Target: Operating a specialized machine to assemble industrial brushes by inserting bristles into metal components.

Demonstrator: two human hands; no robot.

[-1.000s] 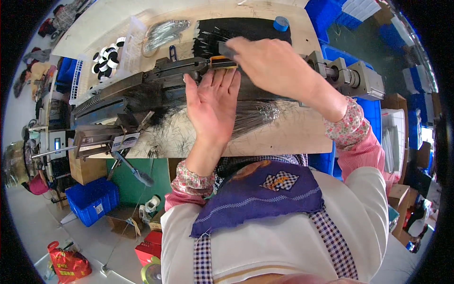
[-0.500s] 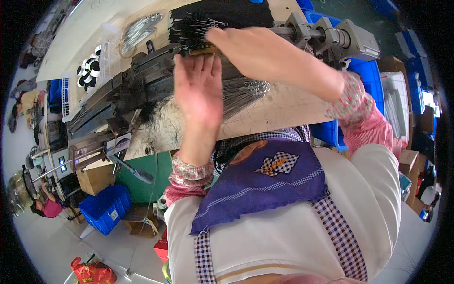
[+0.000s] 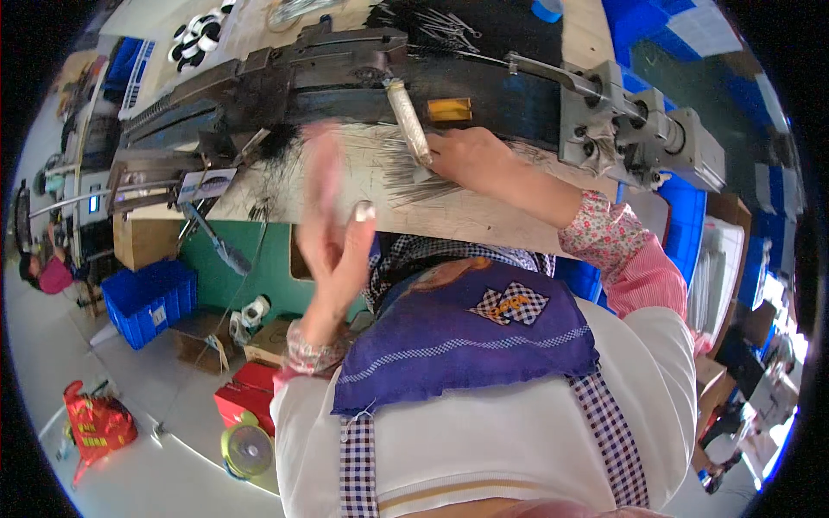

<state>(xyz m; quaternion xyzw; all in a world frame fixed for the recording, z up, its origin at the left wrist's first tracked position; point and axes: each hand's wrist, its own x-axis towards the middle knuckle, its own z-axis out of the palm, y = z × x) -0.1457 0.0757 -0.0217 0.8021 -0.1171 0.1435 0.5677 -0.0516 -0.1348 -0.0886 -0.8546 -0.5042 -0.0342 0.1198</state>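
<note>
While the right hand sits pressed down on a fanned bundle of thin dark wires, fingers closed around the foot of a pale cylindrical handle, the left hand is up off the wooden bench, blurry, fingers straight and together, gripping nothing. So the hands are well apart. My guess is the right one pins the wires so they don't scatter and stay lined up against the long dark machine right behind them. More loose wires are heaped past the machine, handy for grabbing. Blue crate and a red bag sit on the floor, out of the way.
</note>
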